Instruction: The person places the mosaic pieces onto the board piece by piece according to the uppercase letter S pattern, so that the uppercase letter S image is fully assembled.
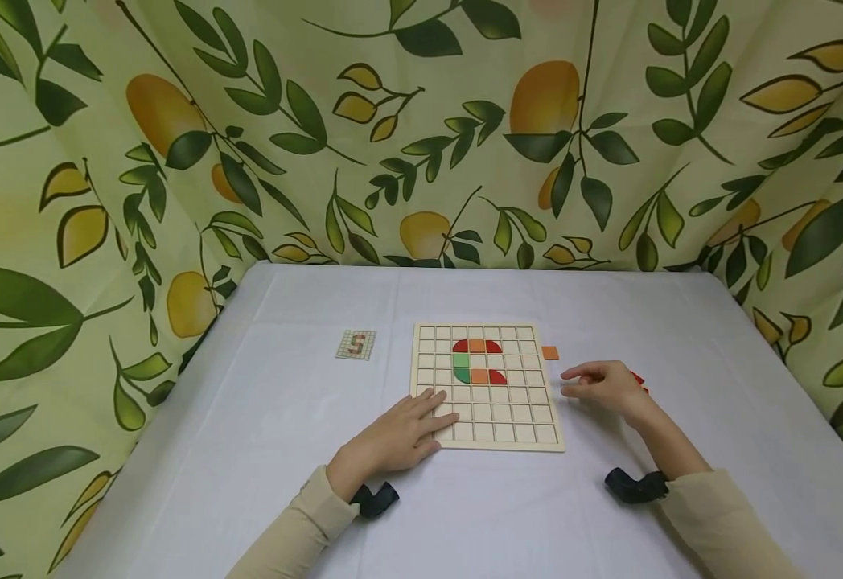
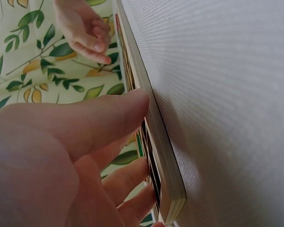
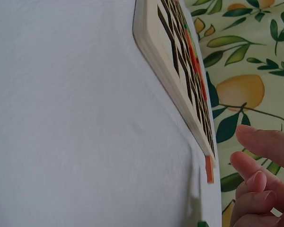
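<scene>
Left hand (image 1: 403,430): fingers spread flat on the near left corner of the grid board (image 1: 501,413), grip relaxed. Right hand (image 1: 606,388): apart from the board's right side, thumb and forefinger parted, grip released. Seven coloured tiles (image 1: 461,360) sit in the board's upper middle cells. An orange square (image 1: 550,353) lies just beside its right edge on the white surface (image 1: 248,418). Red pieces (image 1: 637,378) by the right hand are largely hidden; their number cannot be confirmed.
</scene>
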A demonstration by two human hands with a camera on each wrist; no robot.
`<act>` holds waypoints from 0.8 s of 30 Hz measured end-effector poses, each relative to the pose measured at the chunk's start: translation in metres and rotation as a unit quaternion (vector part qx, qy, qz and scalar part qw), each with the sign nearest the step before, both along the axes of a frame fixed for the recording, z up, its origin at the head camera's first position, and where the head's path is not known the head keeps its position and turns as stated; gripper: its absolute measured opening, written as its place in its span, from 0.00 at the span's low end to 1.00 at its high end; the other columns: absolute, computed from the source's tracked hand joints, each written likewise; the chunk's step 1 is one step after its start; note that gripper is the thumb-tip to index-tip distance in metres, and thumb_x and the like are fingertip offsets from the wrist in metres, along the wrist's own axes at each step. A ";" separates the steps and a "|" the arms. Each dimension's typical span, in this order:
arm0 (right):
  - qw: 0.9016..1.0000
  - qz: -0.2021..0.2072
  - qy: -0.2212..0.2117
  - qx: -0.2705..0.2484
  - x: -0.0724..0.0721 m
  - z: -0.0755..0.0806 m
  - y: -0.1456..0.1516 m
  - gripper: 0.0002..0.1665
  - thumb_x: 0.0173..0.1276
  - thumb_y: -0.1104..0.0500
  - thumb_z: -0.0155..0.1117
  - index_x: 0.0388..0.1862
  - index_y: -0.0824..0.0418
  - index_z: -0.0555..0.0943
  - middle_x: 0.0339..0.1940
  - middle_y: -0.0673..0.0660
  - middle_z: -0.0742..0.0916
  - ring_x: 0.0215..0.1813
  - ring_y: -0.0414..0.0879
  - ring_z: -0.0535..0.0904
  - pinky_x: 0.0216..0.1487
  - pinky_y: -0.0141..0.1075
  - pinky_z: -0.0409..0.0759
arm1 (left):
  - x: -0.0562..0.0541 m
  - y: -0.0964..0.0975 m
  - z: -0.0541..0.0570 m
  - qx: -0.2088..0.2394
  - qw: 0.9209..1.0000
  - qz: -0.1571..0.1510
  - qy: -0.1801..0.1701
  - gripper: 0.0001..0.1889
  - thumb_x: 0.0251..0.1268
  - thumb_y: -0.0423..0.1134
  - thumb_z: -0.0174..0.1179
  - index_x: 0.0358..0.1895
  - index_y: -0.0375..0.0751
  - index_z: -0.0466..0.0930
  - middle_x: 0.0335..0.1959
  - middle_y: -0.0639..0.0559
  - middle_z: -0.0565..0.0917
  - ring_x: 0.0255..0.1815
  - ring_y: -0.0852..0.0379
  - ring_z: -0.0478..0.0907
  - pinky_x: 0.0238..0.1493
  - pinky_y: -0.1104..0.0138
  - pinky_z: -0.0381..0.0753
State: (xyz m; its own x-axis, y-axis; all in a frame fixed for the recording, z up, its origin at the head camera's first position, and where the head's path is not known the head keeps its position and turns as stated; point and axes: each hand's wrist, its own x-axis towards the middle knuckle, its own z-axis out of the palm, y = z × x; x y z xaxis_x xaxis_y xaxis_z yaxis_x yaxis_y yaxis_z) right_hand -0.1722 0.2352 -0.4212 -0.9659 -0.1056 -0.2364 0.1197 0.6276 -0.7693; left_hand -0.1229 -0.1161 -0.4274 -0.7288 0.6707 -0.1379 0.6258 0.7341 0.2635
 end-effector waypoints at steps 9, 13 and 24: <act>1.000 -0.009 0.001 0.022 0.006 0.002 0.022 0.27 0.59 0.56 0.71 0.53 0.71 0.80 0.23 0.46 0.76 0.25 0.36 0.68 0.25 0.29 0.69 | 0.000 0.000 -0.001 0.002 1.000 -0.001 0.000 0.25 0.74 0.46 0.49 0.72 0.55 0.64 0.78 0.45 0.59 0.80 0.45 0.53 0.78 0.51 0.58; 0.999 -0.017 0.003 0.028 0.008 0.002 0.029 0.28 0.59 0.56 0.71 0.54 0.72 0.79 0.23 0.47 0.76 0.25 0.37 0.68 0.25 0.29 0.70 | -0.001 0.000 -0.001 0.003 1.000 -0.005 0.003 0.25 0.74 0.46 0.49 0.72 0.54 0.65 0.77 0.45 0.59 0.80 0.44 0.53 0.78 0.51 0.59; 0.998 -0.031 -0.004 0.048 0.011 0.001 0.044 0.28 0.60 0.57 0.70 0.54 0.73 0.79 0.23 0.48 0.74 0.26 0.37 0.66 0.25 0.29 0.66 | -0.001 0.000 -0.001 0.003 1.000 -0.007 0.002 0.25 0.74 0.45 0.49 0.72 0.54 0.64 0.77 0.45 0.59 0.80 0.44 0.54 0.78 0.51 0.59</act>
State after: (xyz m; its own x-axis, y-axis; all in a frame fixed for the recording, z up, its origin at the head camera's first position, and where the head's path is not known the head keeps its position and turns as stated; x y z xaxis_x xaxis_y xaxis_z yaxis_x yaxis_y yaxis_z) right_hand -0.1607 0.2789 -0.4203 -0.9678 -0.0218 -0.2509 0.1673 0.6890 -0.7052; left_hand -0.1240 -0.1158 -0.4287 -0.7196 0.6821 -0.1298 0.6376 0.7232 0.2653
